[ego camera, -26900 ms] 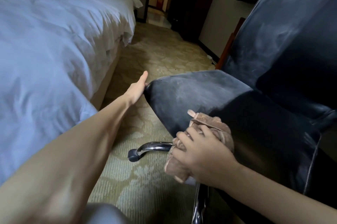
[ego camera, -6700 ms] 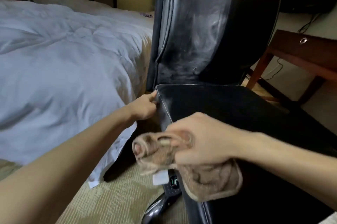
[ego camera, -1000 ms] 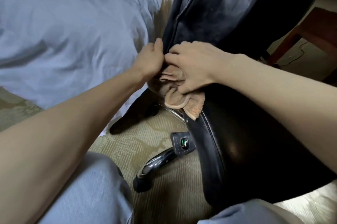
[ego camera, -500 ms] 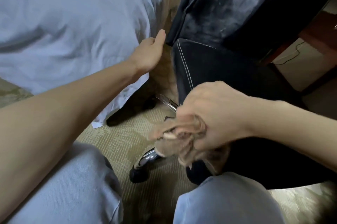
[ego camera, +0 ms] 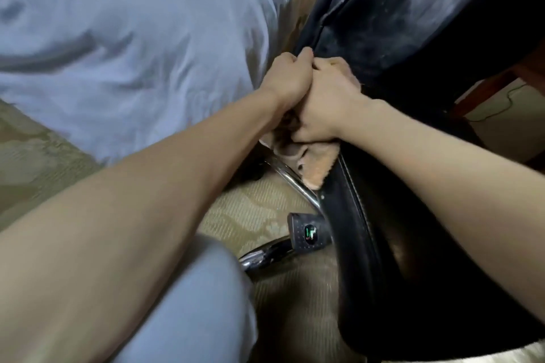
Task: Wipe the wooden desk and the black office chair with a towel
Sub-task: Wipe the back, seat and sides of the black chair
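The black office chair (ego camera: 392,244) fills the right side, its dusty backrest (ego camera: 413,8) rising at the top. My right hand (ego camera: 324,100) grips a tan towel (ego camera: 312,165) and presses it on the seat's rear left corner, where seat meets backrest. The towel's loose end hangs over the seat edge. My left hand (ego camera: 287,79) is curled against the backrest's lower left edge, touching my right hand. A corner of the wooden desk (ego camera: 498,79) shows at the right, behind the chair.
A bed with a white duvet (ego camera: 132,38) stands close on the left. Patterned carpet (ego camera: 259,215) lies below. The chair's chrome base leg (ego camera: 265,256) and a black lever with a small lit display (ego camera: 308,234) stick out under the seat. My knees are at the bottom.
My right hand has pushed the towel from the seat's front edge back up to the rear corner. My left hand has closed onto the backrest edge again.
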{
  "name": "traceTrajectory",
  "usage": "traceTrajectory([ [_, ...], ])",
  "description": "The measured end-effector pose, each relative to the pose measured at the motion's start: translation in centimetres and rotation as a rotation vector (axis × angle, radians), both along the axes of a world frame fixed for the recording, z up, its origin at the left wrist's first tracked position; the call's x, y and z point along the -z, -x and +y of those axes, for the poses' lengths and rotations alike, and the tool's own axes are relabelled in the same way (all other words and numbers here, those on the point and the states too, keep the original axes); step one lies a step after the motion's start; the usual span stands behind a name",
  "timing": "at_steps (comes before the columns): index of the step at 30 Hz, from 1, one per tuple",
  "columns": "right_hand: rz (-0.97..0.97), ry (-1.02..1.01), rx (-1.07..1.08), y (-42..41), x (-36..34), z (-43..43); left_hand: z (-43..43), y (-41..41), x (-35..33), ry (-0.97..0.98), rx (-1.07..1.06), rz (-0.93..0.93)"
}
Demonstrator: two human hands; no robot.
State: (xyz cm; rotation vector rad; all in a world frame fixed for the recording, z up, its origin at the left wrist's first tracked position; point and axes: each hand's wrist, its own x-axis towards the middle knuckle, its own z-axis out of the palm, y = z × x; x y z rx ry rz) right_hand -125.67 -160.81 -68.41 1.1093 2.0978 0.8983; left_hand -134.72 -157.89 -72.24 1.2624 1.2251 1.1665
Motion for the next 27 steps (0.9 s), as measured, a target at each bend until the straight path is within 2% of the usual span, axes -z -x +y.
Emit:
traceTrajectory([
  [2, 0.009, -0.028, 0.07, 1.2, 1.8, 1.9, 0.5, -0.4, 0.2, 0.044, -0.131, -0.072],
  [3, 0.01, 0.001, 0.025, 1.9, 2.3, 2.4, 1.0, -0.2, 0.3, 0.07, -0.192, -0.083],
  [5, 0.201, 0.152, 0.016, 2.8, 2.8, 2.0, 1.4, -0.2, 0.7, 0.082, -0.266, -0.044],
  [6, 0.102, 0.233, -0.034, 3.1, 3.1, 1.8, 1.5, 0.1, 1.0, 0.072, -0.264, -0.003],
  [7, -0.081, 0.284, -0.035, 2.8, 3.3, 1.3, 1.5, 0.3, 1.1, 0.05, -0.239, 0.019],
  [8, -0.177, 0.278, 0.042, 2.7, 3.4, 0.0, 1.5, 0.7, 1.2, 0.029, -0.19, 0.032],
  [10, -0.253, 0.321, 0.143, 2.6, 2.5, -3.3, 1.1, 1.3, 1.3, -0.002, -0.059, 0.056],
  [12, -0.281, 0.34, 0.09, 1.7, 3.0, -6.6, 0.6, 1.9, 1.9, -0.017, 0.096, 0.107],
  [14, -0.19, 0.351, -0.012, 0.5, 3.8, -8.7, -0.1, 2.1, 2.6, -0.039, 0.199, 0.246],
  [16, -0.192, 0.356, -0.011, 0.1, 3.6, -10.3, -0.9, 1.8, 2.8, -0.049, 0.287, 0.415],
  [19, -0.125, 0.448, -0.022, -0.4, 2.7, -13.4, -1.6, 0.7, 3.0, -0.038, 0.372, 0.532],
  [21, -0.118, 0.497, -0.04, -1.3, 2.3, -15.3, -1.8, 0.3, 2.8, -0.03, 0.359, 0.535],
  [27, -0.001, 0.664, -0.054, -2.5, 1.4, -17.4, -1.4, 0.7, 2.8, 0.068, 0.274, 0.334],
])
